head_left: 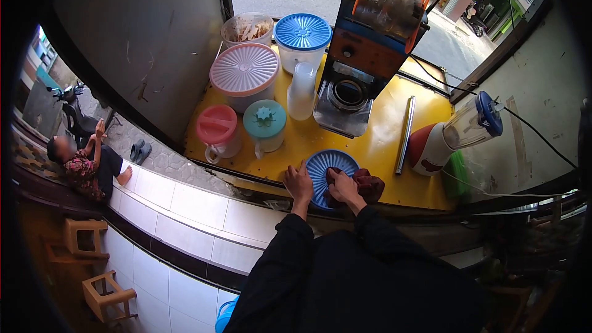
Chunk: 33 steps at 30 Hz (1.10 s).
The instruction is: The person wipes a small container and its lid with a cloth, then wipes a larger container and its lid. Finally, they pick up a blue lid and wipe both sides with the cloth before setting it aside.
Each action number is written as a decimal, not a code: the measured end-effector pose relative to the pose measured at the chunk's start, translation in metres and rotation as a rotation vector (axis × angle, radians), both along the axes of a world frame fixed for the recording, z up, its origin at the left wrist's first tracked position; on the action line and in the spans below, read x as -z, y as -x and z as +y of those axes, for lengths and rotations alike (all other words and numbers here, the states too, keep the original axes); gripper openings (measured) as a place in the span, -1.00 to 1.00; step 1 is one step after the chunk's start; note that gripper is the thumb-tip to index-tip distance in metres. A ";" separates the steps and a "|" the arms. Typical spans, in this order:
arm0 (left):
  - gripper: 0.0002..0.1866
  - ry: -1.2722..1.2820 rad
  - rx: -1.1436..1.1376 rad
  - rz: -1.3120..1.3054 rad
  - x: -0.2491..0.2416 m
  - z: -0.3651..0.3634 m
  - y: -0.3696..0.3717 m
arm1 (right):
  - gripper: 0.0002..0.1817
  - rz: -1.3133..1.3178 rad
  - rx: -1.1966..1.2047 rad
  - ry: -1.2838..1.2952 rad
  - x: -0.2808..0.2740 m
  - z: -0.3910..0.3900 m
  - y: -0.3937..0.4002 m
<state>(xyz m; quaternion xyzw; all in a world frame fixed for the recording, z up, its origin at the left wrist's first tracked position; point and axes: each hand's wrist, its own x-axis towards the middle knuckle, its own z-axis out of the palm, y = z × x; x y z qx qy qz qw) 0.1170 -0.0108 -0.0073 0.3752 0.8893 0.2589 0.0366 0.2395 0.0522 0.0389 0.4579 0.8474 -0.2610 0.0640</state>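
A round blue ribbed lid (318, 166) lies on the yellow tabletop close to its front edge. My left hand (298, 184) rests at the lid's left rim, fingers spread and pointing away from me. Over the right part of the lid, my right hand (345, 189) is closed on a dark red cloth (369, 186) and presses it against the ribbed surface. Part of the cloth bunches out past the lid's right side. My right fingertips are partly hidden in its folds.
Behind the lid stand a cup sealing machine (348, 55), stacked plastic cups (302, 89), a pink-lidded tub (245, 71), a blue-lidded tub (302, 34) and two small jugs. A metal tube (405, 135) and blender (456, 132) are at right. A person (89, 160) sits at far left.
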 end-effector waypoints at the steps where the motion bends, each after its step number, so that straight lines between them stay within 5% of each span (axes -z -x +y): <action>1: -0.69 -0.006 0.010 0.000 0.002 0.000 0.001 | -0.36 0.005 0.001 -0.005 -0.001 0.005 0.004; 6: -0.70 0.001 0.013 0.022 0.003 0.000 0.003 | -0.32 0.010 -0.049 0.041 0.001 0.028 0.030; 11: -0.70 0.012 0.005 0.024 0.009 0.001 0.005 | -0.55 0.109 0.046 0.111 0.002 0.039 0.058; 25: -0.68 0.010 -0.045 0.022 0.009 0.004 -0.004 | -0.46 0.000 0.065 0.125 -0.019 -0.002 0.005; 33: -0.72 -0.039 -0.072 0.021 0.009 0.003 -0.001 | -0.73 0.236 -0.012 0.106 0.004 0.029 0.044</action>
